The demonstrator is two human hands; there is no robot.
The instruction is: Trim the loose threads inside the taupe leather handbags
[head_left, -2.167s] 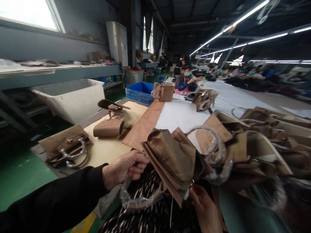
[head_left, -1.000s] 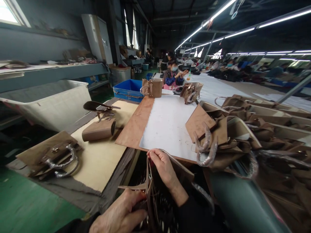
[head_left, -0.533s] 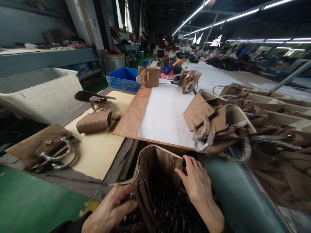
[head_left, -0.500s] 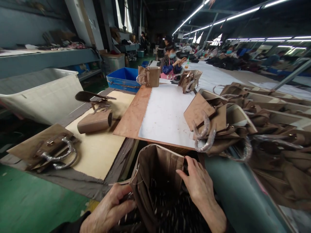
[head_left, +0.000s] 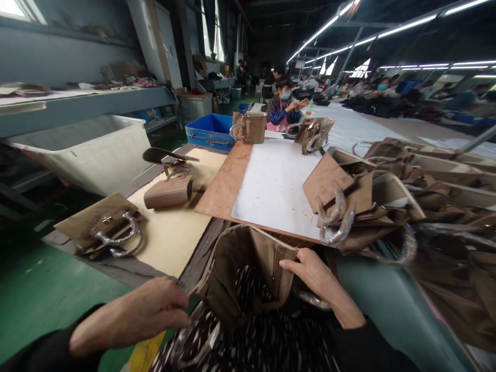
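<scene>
An open tan handbag [head_left: 248,268] rests on my lap in front of the table edge, its mouth facing up. My right hand [head_left: 313,276] grips the bag's right rim, fingers curled over the edge. My left hand [head_left: 135,315] is closed on the bag's left edge, pulling it outward. A plastic-wrapped handle [head_left: 194,341] hangs below the bag near my left hand.
A white sheet on a brown board [head_left: 271,186] lies ahead. A heap of tan bags [head_left: 387,206] fills the right side. To the left lie a flat bag [head_left: 104,230], a brown roll [head_left: 168,194], a white bin [head_left: 89,152] and a blue crate [head_left: 211,132]. A seated person [head_left: 284,106] works farther along.
The bag has come down from the table to my lap and been opened. My left hand has pulled out to the left; my right hand stays on the right rim.
</scene>
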